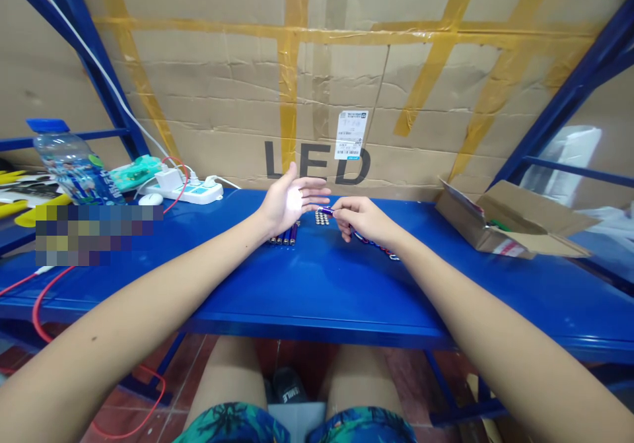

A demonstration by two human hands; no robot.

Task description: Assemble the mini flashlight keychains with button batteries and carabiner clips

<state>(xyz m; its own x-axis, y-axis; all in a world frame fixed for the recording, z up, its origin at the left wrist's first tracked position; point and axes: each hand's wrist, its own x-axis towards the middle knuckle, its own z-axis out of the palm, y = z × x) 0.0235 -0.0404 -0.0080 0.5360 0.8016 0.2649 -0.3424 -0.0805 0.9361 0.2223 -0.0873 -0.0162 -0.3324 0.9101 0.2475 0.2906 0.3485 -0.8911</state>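
My right hand [360,220] pinches a small purple flashlight [325,211] between thumb and fingers, pointed left. A bright white spot of light falls on the palm of my left hand [292,202], which is open with its fingers stretched out to the right. Below the left hand, several blue and purple metal tubes [283,234], like the flashlight, lie side by side on the blue table [317,291]. Between the hands, small round silver pieces [321,219] stand in rows. Partly behind my right hand lies a line of red and blue pieces with a silver clip [393,257].
An open cardboard box [510,222] stands at the right. At the left are a bottle [74,166] with a blue cap, a white power strip [193,191] with plugs, and a red cable [42,304]. A large taped cardboard panel [222,86] closes off the back.
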